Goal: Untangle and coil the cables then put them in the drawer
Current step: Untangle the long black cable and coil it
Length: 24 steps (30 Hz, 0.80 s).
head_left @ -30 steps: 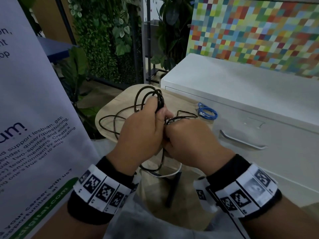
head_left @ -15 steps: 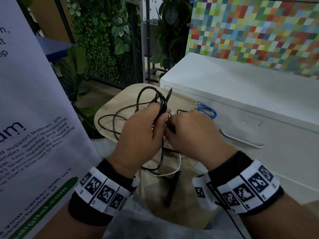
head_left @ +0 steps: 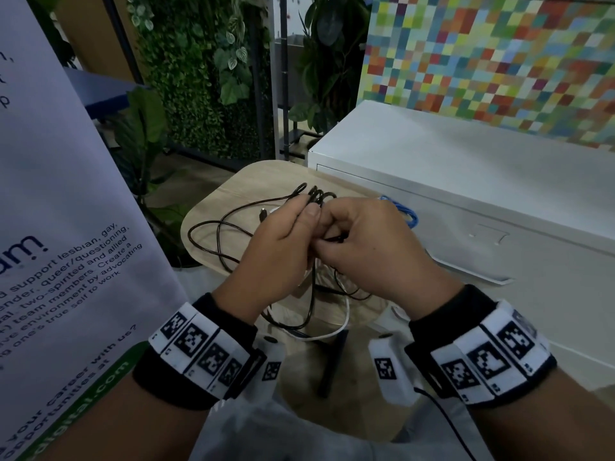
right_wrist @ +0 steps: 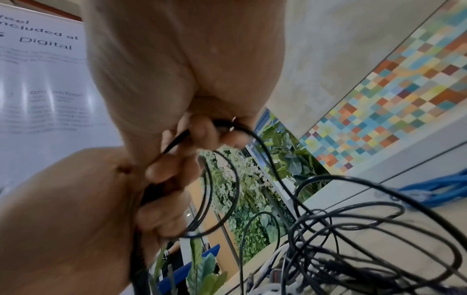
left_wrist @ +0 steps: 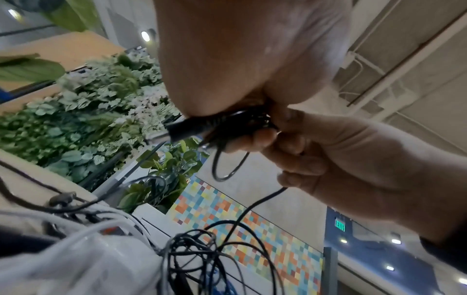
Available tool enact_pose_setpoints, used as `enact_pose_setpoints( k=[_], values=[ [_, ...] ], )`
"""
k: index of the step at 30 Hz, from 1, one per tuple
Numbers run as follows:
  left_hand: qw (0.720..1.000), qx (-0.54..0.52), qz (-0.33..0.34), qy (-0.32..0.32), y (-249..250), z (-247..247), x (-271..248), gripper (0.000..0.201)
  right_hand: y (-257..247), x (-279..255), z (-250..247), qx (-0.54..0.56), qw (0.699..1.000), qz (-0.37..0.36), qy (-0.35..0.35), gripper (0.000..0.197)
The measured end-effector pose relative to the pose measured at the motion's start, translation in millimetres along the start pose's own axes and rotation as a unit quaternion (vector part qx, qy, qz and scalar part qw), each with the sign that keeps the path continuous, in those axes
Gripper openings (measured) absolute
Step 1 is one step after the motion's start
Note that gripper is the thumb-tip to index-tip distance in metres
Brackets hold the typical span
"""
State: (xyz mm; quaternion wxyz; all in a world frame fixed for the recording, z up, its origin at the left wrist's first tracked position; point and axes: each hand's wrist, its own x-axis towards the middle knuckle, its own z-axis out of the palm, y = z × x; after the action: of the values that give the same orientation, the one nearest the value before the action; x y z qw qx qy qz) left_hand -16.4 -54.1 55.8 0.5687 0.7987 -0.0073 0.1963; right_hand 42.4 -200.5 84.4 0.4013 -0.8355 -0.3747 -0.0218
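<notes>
Black cable (head_left: 213, 234) loops sit lower now, both hands' fingers (head_left: 311, 216) pinching them.

Both hands raised together at chest level; left grip (head_left: 279, 247) and right grip (head_left: 369, 247) fingers curled, knuckles touching, pinching black cable (head_left: 317, 194).

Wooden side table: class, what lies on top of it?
Black cable loops, a white cable and a blue cable lie on the table; both hands hide the middle.
</notes>
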Motion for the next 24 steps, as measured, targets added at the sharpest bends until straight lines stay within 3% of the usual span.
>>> enact_pose_setpoints(
  k=[5,7,9,12,16,19,24],
  values=[
    [0.998,0.046,-0.019,-0.031,1.6,-3.1,-1.9,0.045,1.0,8.9,-26.4,0.039,0.997,-0.001,-0.064,0.026],
    [0.995,0.046,-0.059,-0.065,6.5,-6.1,-2.9,0.056,3.4,14.7,-34.1,0.045,0.995,-0.006,-0.085,0.026],
    [0.987,-0.023,-0.120,-0.103,9.5,-13.9,-1.2,0.053,9.7,20.6,-38.6,0.058,0.995,-0.013,-0.085,0.018],
    [0.966,-0.170,-0.142,-0.132,9.1,-30.4,1.2,0.036,22.5,28.6,-42.7,0.095,0.994,-0.006,-0.051,0.005],
    [0.937,-0.293,-0.165,-0.098,10.3,-47.6,0.0,0.034,37.3,39.0,-41.7,0.093,0.995,0.012,-0.015,0.010],
    [0.908,-0.388,-0.156,-0.029,16.6,-54.7,-1.1,0.038,44.5,43.4,-40.1,0.077,0.997,0.024,-0.010,0.014],
    [0.855,-0.501,-0.116,0.064,21.6,-52.8,-2.3,0.034,50.3,43.5,-30.8,0.016,0.998,0.011,-0.059,0.013]
  ],
)
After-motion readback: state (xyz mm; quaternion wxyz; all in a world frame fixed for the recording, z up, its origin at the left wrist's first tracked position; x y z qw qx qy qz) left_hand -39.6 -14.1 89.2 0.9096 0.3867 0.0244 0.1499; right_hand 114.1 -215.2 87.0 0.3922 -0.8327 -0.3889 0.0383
